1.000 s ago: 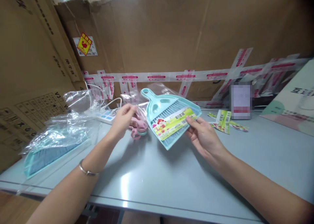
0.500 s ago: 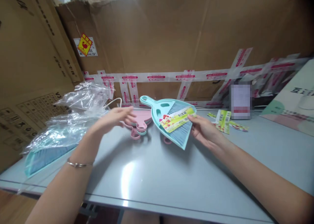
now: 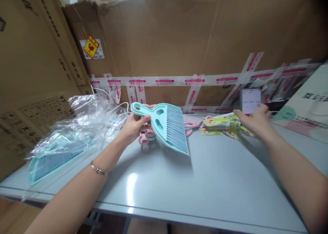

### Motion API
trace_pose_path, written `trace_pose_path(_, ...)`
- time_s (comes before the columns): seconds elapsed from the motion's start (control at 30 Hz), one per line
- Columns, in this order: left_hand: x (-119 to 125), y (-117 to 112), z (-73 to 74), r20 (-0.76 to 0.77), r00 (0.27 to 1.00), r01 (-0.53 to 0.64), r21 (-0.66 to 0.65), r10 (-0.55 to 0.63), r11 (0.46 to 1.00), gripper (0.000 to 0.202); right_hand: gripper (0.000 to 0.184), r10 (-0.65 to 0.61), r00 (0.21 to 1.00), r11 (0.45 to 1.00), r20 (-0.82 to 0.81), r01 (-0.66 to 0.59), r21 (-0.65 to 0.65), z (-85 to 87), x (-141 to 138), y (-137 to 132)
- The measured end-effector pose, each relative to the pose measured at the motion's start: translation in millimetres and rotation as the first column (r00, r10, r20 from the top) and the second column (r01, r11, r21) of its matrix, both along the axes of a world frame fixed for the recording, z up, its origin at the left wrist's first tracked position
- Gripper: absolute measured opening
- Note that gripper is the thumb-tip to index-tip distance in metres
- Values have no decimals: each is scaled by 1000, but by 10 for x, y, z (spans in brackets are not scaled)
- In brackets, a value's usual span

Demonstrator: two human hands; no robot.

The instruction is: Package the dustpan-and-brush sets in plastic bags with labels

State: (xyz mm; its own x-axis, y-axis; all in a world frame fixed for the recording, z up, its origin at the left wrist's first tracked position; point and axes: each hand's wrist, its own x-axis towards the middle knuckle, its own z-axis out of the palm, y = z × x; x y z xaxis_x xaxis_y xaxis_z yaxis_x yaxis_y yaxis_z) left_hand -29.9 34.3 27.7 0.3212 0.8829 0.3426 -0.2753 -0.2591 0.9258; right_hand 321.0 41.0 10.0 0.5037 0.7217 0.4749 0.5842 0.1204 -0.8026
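Note:
My left hand (image 3: 134,126) is closed round the handle of a teal brush and dustpan set (image 3: 166,124), which it holds tilted above the grey table (image 3: 205,182). The set bears no label now. My right hand (image 3: 252,119) reaches to the right and rests on a green and yellow paper label (image 3: 221,122) lying on a small pile of such labels; its fingers are smeared by motion. Pink dustpans (image 3: 147,136) lie on the table just behind the teal set.
Crumpled clear plastic bags (image 3: 84,121) lie at the left, with another teal set (image 3: 53,160) inside one. A white power strip (image 3: 116,121) and a phone (image 3: 251,100) stand near the taped cardboard wall (image 3: 179,49). A printed box (image 3: 304,107) leans at the right.
The teal set passed from my right hand to my left. My right hand pulled the paper label off it and carried it right to the label pile.

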Motion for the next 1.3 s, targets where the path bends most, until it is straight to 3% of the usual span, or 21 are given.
trace_pose_path(0.07, 57, -45, 18, -21, 1000, -18, 24, 18, 1000, 36, 45, -142, 985, 978, 99, 124, 169, 46, -178, -62)
trace_pose_path(0.1, 95, -79, 23, -36, 999, -6, 37, 7, 999, 35, 42, -86, 980, 968, 177, 39, 249, 64, -356, -120)
trace_pose_path(0.13, 137, -121, 26, -48, 999, 18, 56, -16, 998, 35, 36, 91, 956, 940, 279, -174, 292, 78, -570, -191)
trace_pose_path(0.2, 219, -219, 43, -77, 995, 69, 117, -60, 991, 34, 30, 383, 776, 840, 502, -519, 161, 105, -1009, -348)
trace_pose_path(0.27, 266, -309, 87, -137, 989, 86, 203, -59, 975, 34, 24, 498, 641, 758, 584, -649, 66, 147, -1312, -488)
trace_pose_path(0.33, 244, -354, 160, -160, 985, -5, 327, 60, 945, 31, 13, 495, 618, 740, 611, -668, 75, 220, -1384, -575)
trace_pose_path(0.4, 149, -331, 240, -50, 960, -222, 459, 274, 860, 24, 5, 365, 720, 792, 590, -574, 210, 307, -1257, -591)
trace_pose_path(0.5, -43, -204, 290, 154, 844, -501, 572, 514, 650, 23, 5, 125, 857, 844, 499, -356, 400, 341, -957, -463)
trace_pose_path(0.57, -125, -101, 238, 114, 789, -516, 657, 603, 551, 29, 11, 120, 819, 864, 562, -365, 347, 234, -839, -299)
trace_pose_path(0.6, -143, -53, 189, 46, 766, -484, 697, 641, 528, 30, 16, 156, 763, 879, 628, -397, 264, 144, -818, -208)
trace_pose_path(0.7, -129, 51, 16, -222, 671, -353, 744, 708, 567, 26, 28, 348, 588, 896, 731, -439, -73, -174, -850, 25)
trace_pose_path(0.77, -97, 78, -66, -352, 606, -289, 738, 713, 610, 23, 34, 434, 544, 874, 718, -447, -190, -344, -883, 120)
trace_pose_path(0.87, -54, 57, -113, -485, 512, -231, 717, 709, 657, 26, 41, 473, 554, 859, 685, -462, -220, -482, -882, 188)
trace_pose_path(1.03, 3, -24, -150, -751, 301, -127, 580, 588, 805, 40, 49, 506, 580, 845, 638, -482, -232, -573, -848, 178)
trace_pose_path(1.17, 22, -35, -192, -777, 260, -175, 546, 573, 820, 43, 37, 427, 586, 884, 688, -430, -182, -598, -911, 68)
trace_pose_path(1.3, 14, -44, -190, -751, 293, -149, 576, 592, 804, 32, 32, 308, 584, 934, 751, -338, -120, -573, -971, -46)
